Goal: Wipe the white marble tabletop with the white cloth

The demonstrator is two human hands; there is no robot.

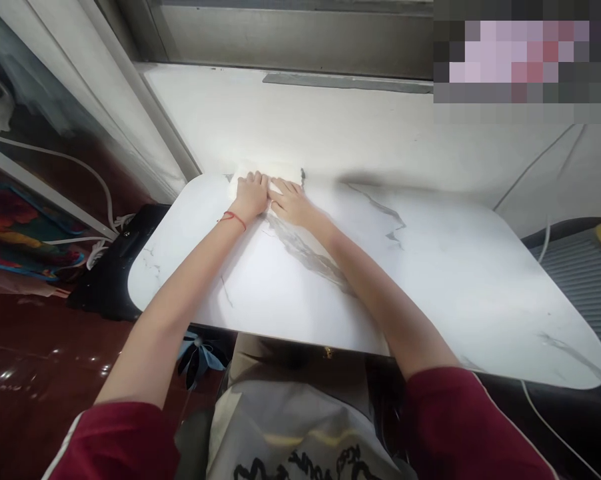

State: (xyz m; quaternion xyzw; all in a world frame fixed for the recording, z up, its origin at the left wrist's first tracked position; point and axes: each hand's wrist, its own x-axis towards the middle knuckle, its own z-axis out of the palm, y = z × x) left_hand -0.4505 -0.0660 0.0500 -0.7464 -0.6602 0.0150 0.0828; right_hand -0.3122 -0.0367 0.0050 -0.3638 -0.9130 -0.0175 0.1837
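A thin off-white sheet (284,172), paper or cloth I cannot tell, lies at the back edge of the white marbled tabletop (460,267). My left hand (252,193), with a red string bracelet at the wrist, is on the sheet's left part, its fingers bent down onto it and their tips hardly visible. Right beside it, my right hand (291,202) rests on the sheet with its fingers stretched out and a little apart. The two hands nearly touch at the thumbs. They hide much of the sheet.
A white wall (330,130) rises directly behind the tabletop. White curtain fabric (88,80) hangs at left, near a black case-like object (115,267). Cables (545,247) run down at right beside a grey ribbed surface (578,280). A blue pinwheel-like object (200,353) is below the front edge.
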